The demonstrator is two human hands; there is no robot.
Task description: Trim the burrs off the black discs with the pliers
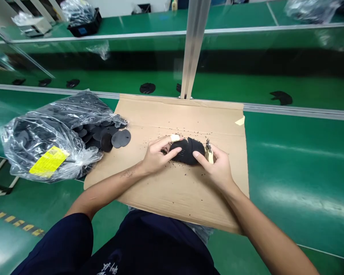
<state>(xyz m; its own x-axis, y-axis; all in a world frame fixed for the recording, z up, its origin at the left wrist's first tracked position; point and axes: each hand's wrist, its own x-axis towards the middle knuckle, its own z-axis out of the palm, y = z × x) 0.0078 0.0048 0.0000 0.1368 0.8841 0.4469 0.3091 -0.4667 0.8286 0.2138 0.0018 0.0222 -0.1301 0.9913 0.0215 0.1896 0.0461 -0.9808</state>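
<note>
Over the cardboard sheet (160, 198) I hold a black curved plastic part (186, 152) with both hands. My left hand (157, 154) is closed on its left end, thumb on top; a pale wrap covers one fingertip. At the right end, my right hand (218, 164) presses its thumb on the part. The same hand also keeps a pair of small side cutters (208, 152) with cream handles in its fingers, jaws pointing up and away from me. Tiny black scraps lie scattered on the cardboard around the part.
At left, a clear plastic bag (60, 126) with a yellow label spills black round pieces (121, 138) onto the cardboard. A metal post (195, 49) rises behind the sheet. Several black parts (147, 88) lie on the green belt beyond the rail; a black bin (86, 25) stands farther back.
</note>
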